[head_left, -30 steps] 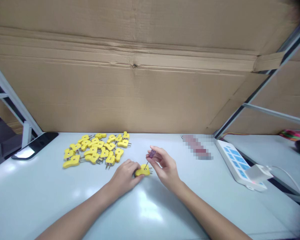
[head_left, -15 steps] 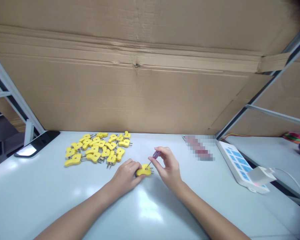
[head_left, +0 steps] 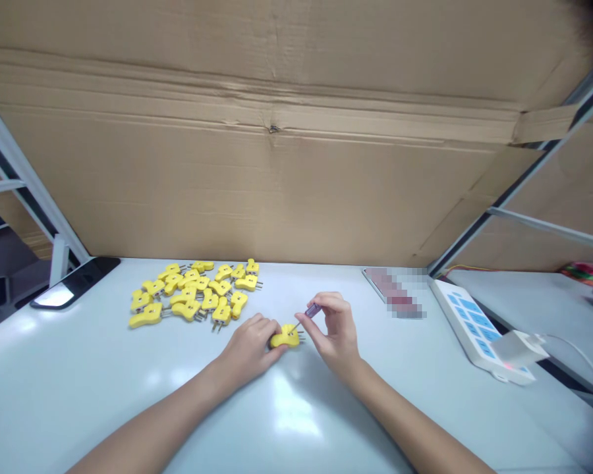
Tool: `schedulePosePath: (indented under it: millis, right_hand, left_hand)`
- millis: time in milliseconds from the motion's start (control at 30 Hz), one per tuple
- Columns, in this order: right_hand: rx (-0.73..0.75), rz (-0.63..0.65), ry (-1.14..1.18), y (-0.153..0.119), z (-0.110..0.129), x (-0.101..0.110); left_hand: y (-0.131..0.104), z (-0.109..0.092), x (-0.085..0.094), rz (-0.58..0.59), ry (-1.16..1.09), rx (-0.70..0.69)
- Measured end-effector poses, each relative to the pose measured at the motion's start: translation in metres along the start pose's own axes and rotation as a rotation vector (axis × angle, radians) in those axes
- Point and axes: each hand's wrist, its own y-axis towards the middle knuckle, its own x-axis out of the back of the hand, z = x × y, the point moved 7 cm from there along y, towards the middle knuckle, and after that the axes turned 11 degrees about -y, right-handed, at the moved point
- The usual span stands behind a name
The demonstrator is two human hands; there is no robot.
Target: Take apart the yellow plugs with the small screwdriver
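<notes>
My left hand [head_left: 254, 345] is closed around the rear end of a yellow plug [head_left: 287, 336] lying on the table, its metal pins pointing right. Between the thumb and fingers of my right hand [head_left: 337, 332] is a small screwdriver [head_left: 312, 311] with a purple handle. Its thin shaft slants down to the left, and the tip meets the hole in the plug's upper face. Whether the tip sits in a screw is too small to tell.
Several more yellow plugs [head_left: 182, 295] lie in a loose group at the back left. A white power strip [head_left: 474, 329] with a plugged-in white charger [head_left: 516, 349] stands at the right. A blurred-out flat item [head_left: 393, 293] lies behind my right hand. Cardboard [head_left: 286, 197] walls off the table's back.
The screwdriver handle has tilted a little lower and to the right, with my right fingers shifting around it. My left hand and the plug stay in place.
</notes>
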Motion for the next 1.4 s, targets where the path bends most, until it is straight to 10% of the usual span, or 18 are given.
schedulePosePath:
  millis: [1400]
  right_hand:
    - [-0.174,0.031,0.072,0.000,-0.014,0.000]
  left_hand:
    - [0.001,-0.005,0.004,-0.007,-0.010,0.002]
